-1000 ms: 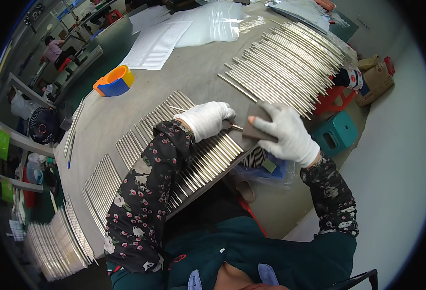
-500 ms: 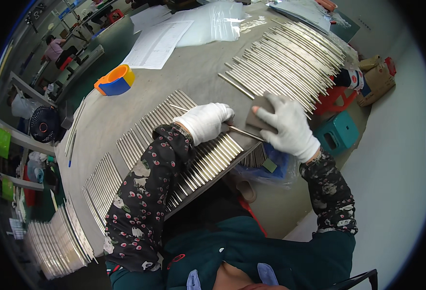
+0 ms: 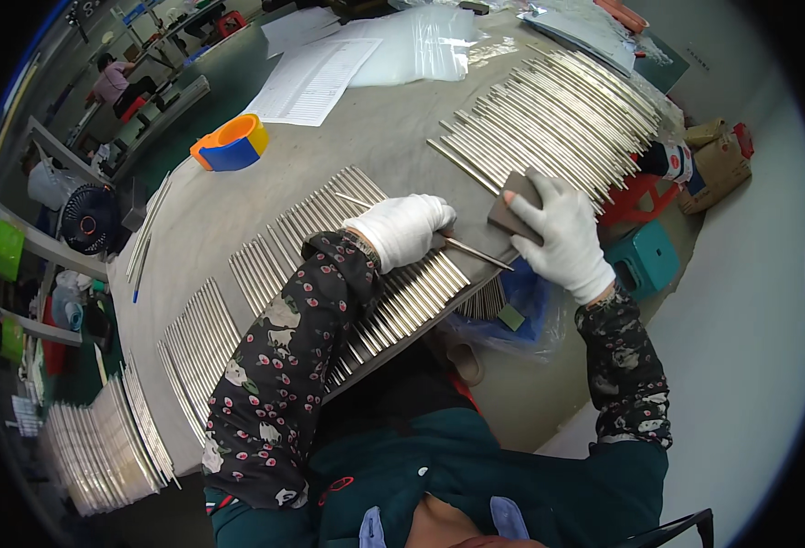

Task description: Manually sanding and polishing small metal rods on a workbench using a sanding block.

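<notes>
The grey counter (image 3: 238, 210) carries rows of metal rods (image 3: 549, 110) lying side by side, another batch under the left forearm. The right hand (image 3: 562, 233), gloved, has its grip pressed around a dark sanding block (image 3: 515, 203) at about two o'clock from the left hand (image 3: 402, 228). The left grip is closed, seemingly pinching one thin rod (image 3: 476, 253). Its long axis runs from ten o'clock to four o'clock, the free tip pointing four o'clock past the counter edge. With so little held, a hard stroke could flick it loose or roll neighbouring rods off.
</notes>
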Demonstrator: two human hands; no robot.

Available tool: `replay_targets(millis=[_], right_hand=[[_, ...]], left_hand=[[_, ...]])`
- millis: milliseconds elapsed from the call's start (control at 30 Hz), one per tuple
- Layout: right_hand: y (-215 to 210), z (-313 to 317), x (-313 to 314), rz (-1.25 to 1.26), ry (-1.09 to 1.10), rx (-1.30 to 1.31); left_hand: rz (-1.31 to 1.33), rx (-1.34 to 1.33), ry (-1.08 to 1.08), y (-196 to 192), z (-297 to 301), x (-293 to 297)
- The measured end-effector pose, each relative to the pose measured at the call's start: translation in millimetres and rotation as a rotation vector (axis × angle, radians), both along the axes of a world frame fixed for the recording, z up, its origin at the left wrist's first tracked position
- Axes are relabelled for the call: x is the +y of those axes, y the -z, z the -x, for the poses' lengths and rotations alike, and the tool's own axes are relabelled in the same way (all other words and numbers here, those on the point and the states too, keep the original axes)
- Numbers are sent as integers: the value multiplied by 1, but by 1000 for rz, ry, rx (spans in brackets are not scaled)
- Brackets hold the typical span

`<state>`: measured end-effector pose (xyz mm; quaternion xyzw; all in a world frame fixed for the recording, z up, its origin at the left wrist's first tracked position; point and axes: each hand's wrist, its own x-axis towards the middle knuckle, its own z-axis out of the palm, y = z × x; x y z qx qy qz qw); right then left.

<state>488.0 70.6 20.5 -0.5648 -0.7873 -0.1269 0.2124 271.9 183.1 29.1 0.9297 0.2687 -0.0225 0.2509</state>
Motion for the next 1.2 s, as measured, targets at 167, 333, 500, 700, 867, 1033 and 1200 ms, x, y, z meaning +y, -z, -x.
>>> replay_targets(millis=[167, 333, 500, 700, 867, 1033, 1200], right_hand=[[3, 13, 42, -20, 69, 101], [-5, 17, 38, -163, 161, -35], [7, 46, 13, -150, -87, 53], [12, 86, -5, -123, -235, 70], [15, 92, 5, -93, -196, -11], [29, 86, 24, -61, -148, -4], [36, 91, 23, 22, -212, 1]], left_hand=[[-142, -29, -43, -14, 28, -7], [-352, -647, -338, -58, 100, -20], [-100, -653, -1025, -85, 205, -58], [29, -501, -1370, -25, 290, -118], [76, -304, -1600, 7, 335, -161], [-47, -134, -1594, 17, 345, -175], [-156, -301, -1431, 26, 338, -194]])
